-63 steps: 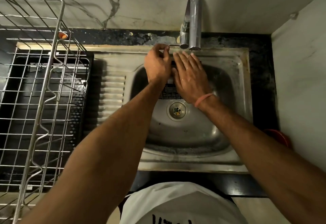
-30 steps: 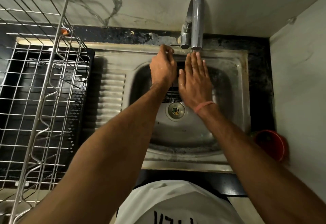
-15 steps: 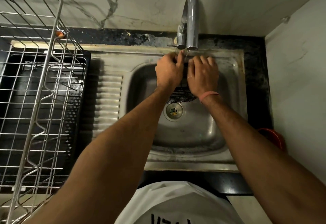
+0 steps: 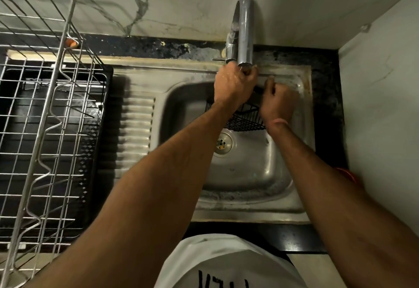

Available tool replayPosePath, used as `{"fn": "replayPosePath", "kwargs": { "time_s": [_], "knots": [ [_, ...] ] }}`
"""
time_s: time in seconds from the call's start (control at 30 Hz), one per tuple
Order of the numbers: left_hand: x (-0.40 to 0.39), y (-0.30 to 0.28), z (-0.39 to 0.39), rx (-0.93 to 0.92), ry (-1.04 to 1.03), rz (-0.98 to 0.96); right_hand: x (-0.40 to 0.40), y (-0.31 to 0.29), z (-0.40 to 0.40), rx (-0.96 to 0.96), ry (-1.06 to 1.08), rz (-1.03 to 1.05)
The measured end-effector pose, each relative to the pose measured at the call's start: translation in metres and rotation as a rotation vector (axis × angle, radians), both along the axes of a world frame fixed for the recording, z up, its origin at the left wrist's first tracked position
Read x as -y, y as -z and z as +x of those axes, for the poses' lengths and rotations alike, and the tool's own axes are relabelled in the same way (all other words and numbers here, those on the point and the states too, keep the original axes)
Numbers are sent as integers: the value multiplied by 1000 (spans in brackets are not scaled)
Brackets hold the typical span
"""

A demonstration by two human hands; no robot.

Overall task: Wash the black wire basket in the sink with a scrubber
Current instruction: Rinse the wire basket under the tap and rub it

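Observation:
The black wire basket point(image 4: 246, 119) is held tilted over the back of the steel sink point(image 4: 249, 174), above the drain. My left hand point(image 4: 233, 86) is curled at the basket's far rim, its knuckles just under the tap spout point(image 4: 244, 27). My right hand point(image 4: 280, 103) grips the basket's right side, fingers curled, with a pink band on the wrist. A dark stretch of rim shows between the two hands. Much of the basket is hidden behind my hands. No scrubber is in sight.
A steel wire dish rack point(image 4: 45, 117) stands on a black tray point(image 4: 99, 151) left of the ribbed drainboard point(image 4: 136, 124). A red object point(image 4: 347, 174) sits at the sink's right, by the side wall. The back wall rises just behind the tap.
My open hands have closed on the basket and lifted it. My left hand has risen to the tap spout and my right hand has shifted to the right.

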State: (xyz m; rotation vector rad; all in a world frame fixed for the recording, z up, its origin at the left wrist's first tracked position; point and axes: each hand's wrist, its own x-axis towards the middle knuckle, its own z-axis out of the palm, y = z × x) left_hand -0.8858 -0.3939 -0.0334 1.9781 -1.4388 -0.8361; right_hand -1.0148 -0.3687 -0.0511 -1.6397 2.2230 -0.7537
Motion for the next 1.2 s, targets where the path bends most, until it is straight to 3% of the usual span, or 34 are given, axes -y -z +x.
{"fn": "replayPosePath", "kwargs": {
  "time_s": [0.1,0.17,0.27,0.7,0.93,1.1,1.2],
  "knots": [
    [1,3,17,-182,-175,61,-12,7,11,-200,-297,-151],
    [-2,12,34,-211,-247,89,-20,8,25,-396,-481,-139],
    [-8,24,49,-264,-360,84,-30,5,47,-488,-629,-99],
    [-10,28,53,-348,-294,-1,19,-19,68,-416,-470,81],
    [-5,29,80,-411,-344,19,-18,-9,58,-453,-735,-103],
    [-15,28,83,-376,-345,-79,-1,-22,73,-463,-659,-44],
    [-22,24,79,-214,-242,-181,15,-28,81,-471,-585,34]
  ]
}}
